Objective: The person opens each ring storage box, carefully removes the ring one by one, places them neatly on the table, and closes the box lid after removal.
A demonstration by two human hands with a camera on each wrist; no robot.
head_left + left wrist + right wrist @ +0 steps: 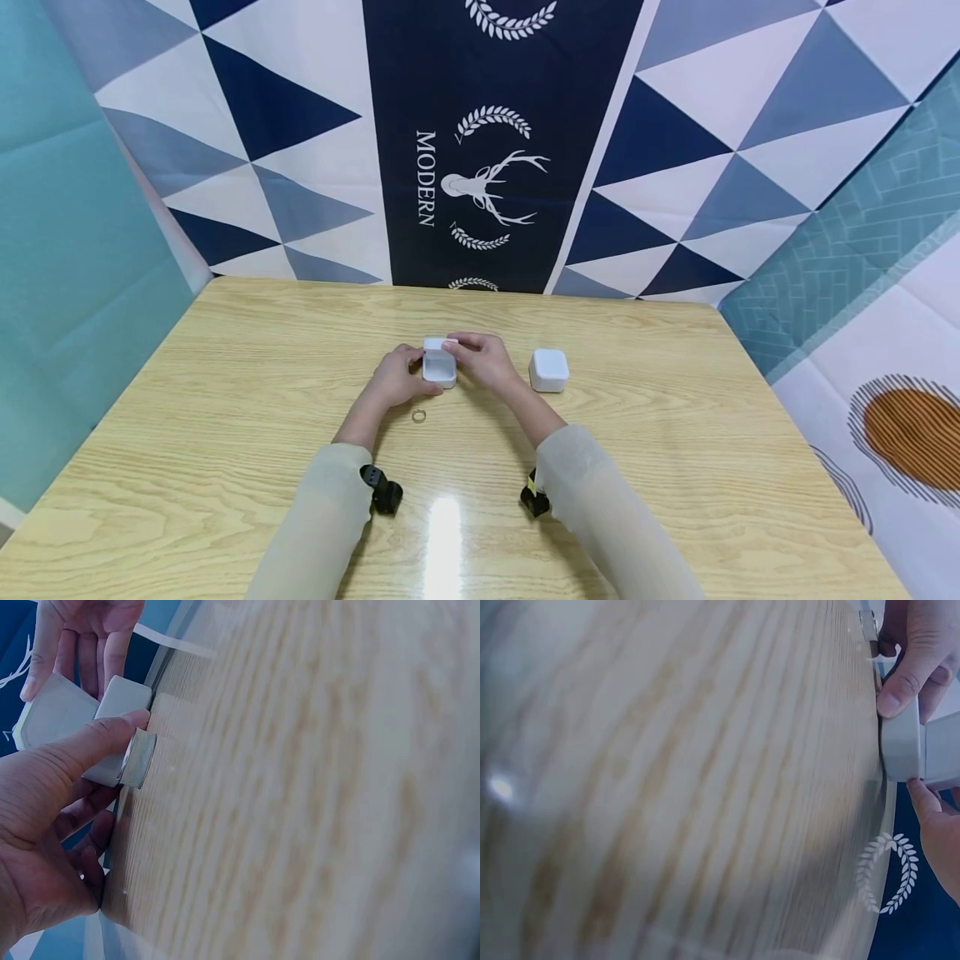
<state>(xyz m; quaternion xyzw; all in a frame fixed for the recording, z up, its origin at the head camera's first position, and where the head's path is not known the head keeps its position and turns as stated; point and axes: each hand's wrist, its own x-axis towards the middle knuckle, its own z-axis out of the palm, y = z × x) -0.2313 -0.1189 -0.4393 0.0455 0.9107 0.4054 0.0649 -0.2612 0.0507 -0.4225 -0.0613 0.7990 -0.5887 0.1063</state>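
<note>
A small white box (439, 372) stands on the table with its lid (437, 343) raised. My left hand (396, 377) grips the box's base from the left, thumb at the front, as the left wrist view also shows with the base (124, 697). At the lid's right side, my right hand (483, 360) pinches the raised lid (56, 712). A gold-coloured ring (419, 415) lies on the table just in front of the left hand; it shows large in the left wrist view (139, 758). What the box holds inside cannot be made out.
A second white box (549, 370), closed, stands right of my right hand. The wooden table (225, 400) ends at a patterned cloth (480, 250) behind. Black wrist cameras hang under both sleeves.
</note>
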